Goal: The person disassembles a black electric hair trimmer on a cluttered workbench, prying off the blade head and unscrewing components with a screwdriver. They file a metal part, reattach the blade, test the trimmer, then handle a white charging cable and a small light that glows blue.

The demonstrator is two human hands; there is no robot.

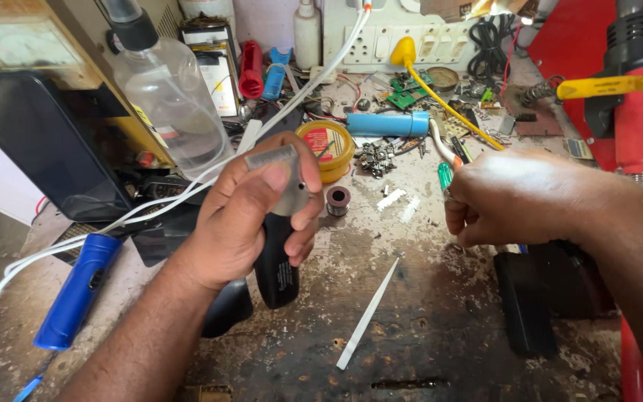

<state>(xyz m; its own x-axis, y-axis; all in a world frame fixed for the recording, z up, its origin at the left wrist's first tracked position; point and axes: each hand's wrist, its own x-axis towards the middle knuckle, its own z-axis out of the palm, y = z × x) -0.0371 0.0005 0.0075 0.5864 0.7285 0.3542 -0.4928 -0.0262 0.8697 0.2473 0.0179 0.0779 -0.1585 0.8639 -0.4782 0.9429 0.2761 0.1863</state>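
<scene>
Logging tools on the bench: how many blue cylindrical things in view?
3. A blue handle lies at the front left beside the left hand; a light blue tube lies behind the yellow tin; a blue grip stands at the back. The clutter may hide more.

I noted the trimmer (277, 260) body as matt black plastic, its head dull grey metal. The bench (426, 313) was rough and pitted. The bottle (169, 97) was clear glossy plastic.

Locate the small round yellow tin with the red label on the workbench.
In the head view, the small round yellow tin sits at upper centre, just beyond the left hand and left of the blue cylinder.
</scene>
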